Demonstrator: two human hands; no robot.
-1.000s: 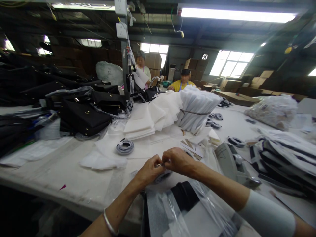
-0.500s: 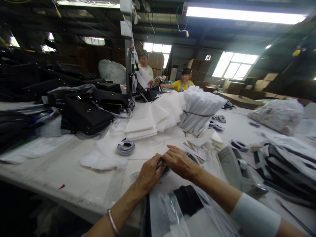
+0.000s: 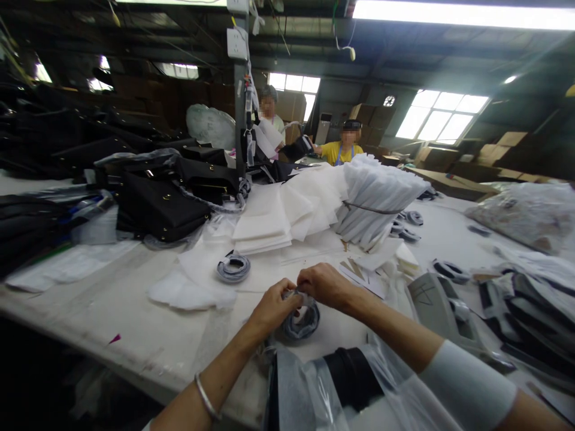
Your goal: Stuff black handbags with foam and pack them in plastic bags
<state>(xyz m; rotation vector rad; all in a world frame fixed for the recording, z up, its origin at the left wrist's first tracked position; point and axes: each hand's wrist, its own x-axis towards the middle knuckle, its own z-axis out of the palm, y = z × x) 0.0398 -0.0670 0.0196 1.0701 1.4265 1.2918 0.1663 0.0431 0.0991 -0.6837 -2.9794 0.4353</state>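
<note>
Between my hands is a coiled strap (image 3: 302, 328) in grey-white wrapping, its ring standing over the table. My left hand (image 3: 279, 305) pinches the upper left of the coil. At its top, the fingers of my right hand (image 3: 326, 286) are closed on the same wrapping. Just below, close to me, lies a black bag (image 3: 350, 374) with white sheeting and clear plastic over it. Another wrapped coil (image 3: 233, 267) rests on the table to the left of my hands.
White foam sheets (image 3: 265, 224) and a tied white bundle (image 3: 381, 200) stand behind my hands. Black handbags (image 3: 164, 200) are piled left. A grey tape dispenser (image 3: 442, 308) and wrapped black pieces (image 3: 530, 311) lie right. Two people work across the table, one in a yellow shirt (image 3: 336, 152).
The coil between my hands now shows as an open ring, where before my hands mostly covered it. My right hand's fingers have drawn in from lying flatter. The view has shifted slightly.
</note>
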